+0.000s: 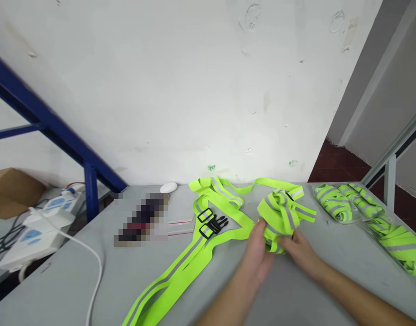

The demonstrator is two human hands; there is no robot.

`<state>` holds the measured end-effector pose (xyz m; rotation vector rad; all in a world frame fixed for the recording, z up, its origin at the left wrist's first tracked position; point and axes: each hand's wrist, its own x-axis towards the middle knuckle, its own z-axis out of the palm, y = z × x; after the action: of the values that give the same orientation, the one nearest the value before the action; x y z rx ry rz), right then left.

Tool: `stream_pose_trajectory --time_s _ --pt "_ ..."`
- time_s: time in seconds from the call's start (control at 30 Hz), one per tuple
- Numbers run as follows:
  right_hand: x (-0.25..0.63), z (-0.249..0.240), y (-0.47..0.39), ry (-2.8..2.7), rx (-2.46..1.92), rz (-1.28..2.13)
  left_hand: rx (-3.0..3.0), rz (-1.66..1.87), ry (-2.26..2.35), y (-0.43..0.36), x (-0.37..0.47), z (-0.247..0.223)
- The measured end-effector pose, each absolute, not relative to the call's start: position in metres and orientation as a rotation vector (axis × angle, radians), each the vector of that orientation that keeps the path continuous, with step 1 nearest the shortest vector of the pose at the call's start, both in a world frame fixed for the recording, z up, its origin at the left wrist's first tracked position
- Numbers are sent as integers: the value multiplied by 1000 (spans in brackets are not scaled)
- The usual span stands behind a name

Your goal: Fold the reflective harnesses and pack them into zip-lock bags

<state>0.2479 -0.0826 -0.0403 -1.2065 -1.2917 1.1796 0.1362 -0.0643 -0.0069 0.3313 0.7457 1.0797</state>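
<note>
Both hands grip a bundled neon-yellow reflective strap (279,215) with grey stripes, held just above the grey table. My left hand (257,249) is closed on its lower left side, while my right hand (298,246) pinches its lower right edge. Some fingertips are hidden behind the folds. Left of the bundle, a loose reflective harness (197,258) of the same neon webbing is spread over the tabletop and runs off toward the near edge. On it lie a black side-release buckle (217,223) and black rectangular adjusters. Whether the bundle joins this webbing cannot be made out.
Several bagged neon strap bundles (403,244) lie along the right of the table (153,280). Clear zip bags (180,227), a white oval object (169,187) and a pixelated item sit left. A white cable (97,267) crosses from power strips (41,231). A wall (208,90) stands behind.
</note>
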Motion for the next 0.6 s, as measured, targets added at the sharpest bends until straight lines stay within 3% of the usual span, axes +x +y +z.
stream_pose_trajectory --time_s 0.33,0.6 --pt "239 -20 -72 -688 -1151 1311 565 1240 775 -65 136 -25" --pt "260 -9 -79 -700 -1022 1618 318 824 488 -45 110 -7"
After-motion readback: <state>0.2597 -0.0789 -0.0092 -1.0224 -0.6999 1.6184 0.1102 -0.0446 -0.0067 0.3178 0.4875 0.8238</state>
